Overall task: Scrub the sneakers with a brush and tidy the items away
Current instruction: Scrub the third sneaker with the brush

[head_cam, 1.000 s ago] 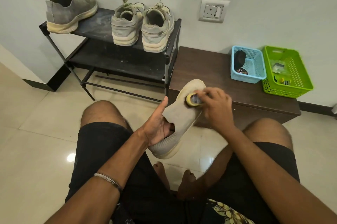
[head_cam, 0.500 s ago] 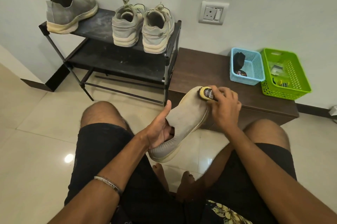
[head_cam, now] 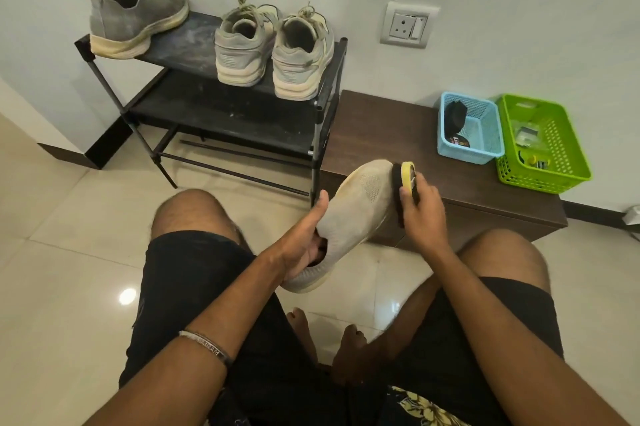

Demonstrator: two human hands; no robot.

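Seated person, head cam looking down at knees. L hand (head_cam: pixel 304 245) grips a pale knit slip-on sneaker (head_cam: pixel 353 214) at the heel opening, fingers tucked inside, thumb stretched up along the side; sneaker held in the air btwn the knees, toe pointing up and away. R hand (head_cam: pixel 424 214) is curled round a shoe brush (head_cam: pixel 406 179) w/ yellow back, black bristles pressed against the sneaker's right side near the toe.

Behind: black shoe rack (head_cam: pixel 239 114), top shelf carrying a grey slip-on sneaker (head_cam: pixel 135 22) at left and a pair of laced sneakers (head_cam: pixel 273 48) at right, heels toward camera. Just right of the rack a low dark-brown table (head_cam: pixel 388 127) against the wall. On it a blue basket (head_cam: pixel 485 129) w/ a dark item and a round tin inside, touching a green basket (head_cam: pixel 554 145) holding small bits, too small to tell. Wall socket (head_cam: pixel 408 23) above the table. Glossy tile floor (head_cam: pixel 65 263).
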